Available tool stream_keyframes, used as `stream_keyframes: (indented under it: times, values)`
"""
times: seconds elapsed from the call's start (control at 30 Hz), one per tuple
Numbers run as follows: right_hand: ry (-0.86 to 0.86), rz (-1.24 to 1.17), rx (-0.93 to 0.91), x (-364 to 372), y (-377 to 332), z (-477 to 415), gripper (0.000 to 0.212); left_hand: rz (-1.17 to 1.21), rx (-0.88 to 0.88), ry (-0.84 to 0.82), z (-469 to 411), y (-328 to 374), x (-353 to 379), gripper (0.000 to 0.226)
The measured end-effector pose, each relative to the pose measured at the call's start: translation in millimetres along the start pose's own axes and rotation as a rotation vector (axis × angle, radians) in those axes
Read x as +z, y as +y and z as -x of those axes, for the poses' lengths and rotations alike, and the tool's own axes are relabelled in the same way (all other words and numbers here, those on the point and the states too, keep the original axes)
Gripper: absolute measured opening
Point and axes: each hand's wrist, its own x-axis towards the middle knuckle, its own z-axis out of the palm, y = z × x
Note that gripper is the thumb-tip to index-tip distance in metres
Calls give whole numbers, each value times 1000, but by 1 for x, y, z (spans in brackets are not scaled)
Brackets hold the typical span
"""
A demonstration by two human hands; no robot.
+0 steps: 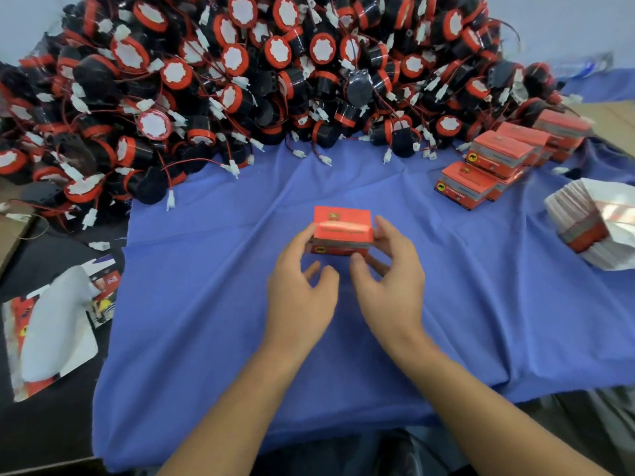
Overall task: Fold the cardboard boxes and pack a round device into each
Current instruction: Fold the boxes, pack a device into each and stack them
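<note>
- A red cardboard box [343, 223] sits between both hands at the middle of the view, over the blue cloth [206, 321] that covers the desk [51, 434].
- The left hand [302, 286] has its grip clamped on the box's left end. Its fingers curl against that end, and its thumb bends inward just below the box.
- The right hand [391, 280] grips the box's right end. Its fingers lie along that side and its thumb presses the lower front edge.
- The box's top panel faces up, and a red front flap is folded down over the front face. Whether the flap is tucked in cannot be told.
- A big pile of round devices [240, 80] fills the far side of the desk. They are black drums with red rims and white round labels.
- Thin red and black wires ending in white plug connectors [234, 169] trail from the pile onto the cloth.
- A cluster of closed red boxes [498, 159] is stacked at the right, near the pile's edge and well apart from the hands.
- A stack of flat box blanks [580, 225] lies at the far right edge of the cloth, blurred.
- A few flat printed sheets [51, 334], white side mostly up, lie on the dark desk left of the cloth.
</note>
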Motion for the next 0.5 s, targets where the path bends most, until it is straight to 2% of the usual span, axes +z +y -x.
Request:
stream_keyframes:
  times: [0.13, 0.37, 0.43, 0.5]
  values:
    - [232, -111, 116, -22, -1, -47, 58, 25, 38, -152, -37, 15, 51, 67]
    - [469, -73, 70, -69, 18, -130, 59, 48, 85, -448, -110, 38, 146, 79]
    - [492, -47, 101, -79, 29, -147, 61, 56, 31, -529, -127, 37, 168, 83]
    - [427, 33, 148, -85, 41, -159, 61, 49, -65, -630, -136, 35, 182, 82]
